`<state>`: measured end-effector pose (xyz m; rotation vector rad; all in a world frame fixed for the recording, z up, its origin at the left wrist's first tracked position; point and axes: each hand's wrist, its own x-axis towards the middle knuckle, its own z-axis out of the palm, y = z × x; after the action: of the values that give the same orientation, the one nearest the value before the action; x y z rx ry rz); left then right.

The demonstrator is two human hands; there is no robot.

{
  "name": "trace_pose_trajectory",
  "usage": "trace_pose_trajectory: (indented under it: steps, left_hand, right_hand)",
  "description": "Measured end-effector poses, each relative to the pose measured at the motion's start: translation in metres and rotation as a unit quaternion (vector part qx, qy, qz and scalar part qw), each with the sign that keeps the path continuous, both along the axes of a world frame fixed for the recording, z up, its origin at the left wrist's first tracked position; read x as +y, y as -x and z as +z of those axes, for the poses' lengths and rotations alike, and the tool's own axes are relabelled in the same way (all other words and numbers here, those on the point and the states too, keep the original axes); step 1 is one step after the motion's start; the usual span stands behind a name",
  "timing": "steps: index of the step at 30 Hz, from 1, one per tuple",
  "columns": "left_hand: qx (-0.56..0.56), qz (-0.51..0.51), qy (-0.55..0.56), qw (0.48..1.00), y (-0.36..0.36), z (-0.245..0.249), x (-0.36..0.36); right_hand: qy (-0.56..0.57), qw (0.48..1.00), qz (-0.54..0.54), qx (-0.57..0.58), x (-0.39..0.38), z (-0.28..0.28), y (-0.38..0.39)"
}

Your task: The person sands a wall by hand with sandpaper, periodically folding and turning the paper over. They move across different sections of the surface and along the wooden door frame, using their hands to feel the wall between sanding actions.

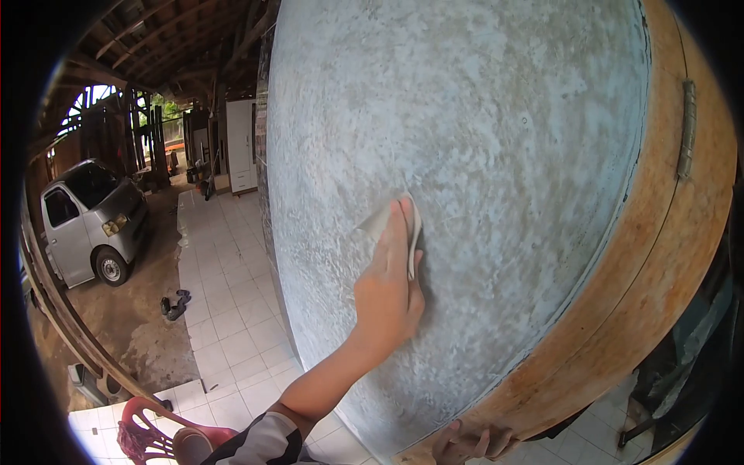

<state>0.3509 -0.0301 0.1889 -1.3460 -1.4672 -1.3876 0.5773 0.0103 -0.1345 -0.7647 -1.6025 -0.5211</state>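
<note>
On the mottled panel (496, 155) | my left hand (384, 298) clamps the folded sheet (375, 222) against it | apparent rubbing step | next stroke needs even pressure | right hand (482, 444) at wooden border (589, 341), grip unclear

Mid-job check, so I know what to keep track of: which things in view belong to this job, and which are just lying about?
In the job:
- folded sheet, in the left hand
- mottled panel, beneath it
- wooden frame, right hand at its lower edge

Probably unrelated:
- red chair
- footwear
- van
- white cabinet
</note>
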Motion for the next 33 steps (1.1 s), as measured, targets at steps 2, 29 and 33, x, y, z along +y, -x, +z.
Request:
trace_pose_trajectory:
  steps: [2, 29, 33]
  left_hand:
    - [-0.142, -0.034, 0.068, 0.987, -0.003, 0.006, -0.005]
    - [-0.011, 0.002, 0.006, 1.0, -0.004, -0.001, -0.001]
    - [-0.086, -0.013, 0.034, 0.996, -0.008, 0.007, -0.004]
  right_hand:
    - [0.005, 1.0, 0.003, -0.007, -0.005, -0.002, 0.001]
    - [0.019, 0.996, 0.017, -0.087, 0.0, -0.009, -0.018]
    - [0.024, 0.993, 0.026, -0.109, -0.003, -0.009, -0.025]
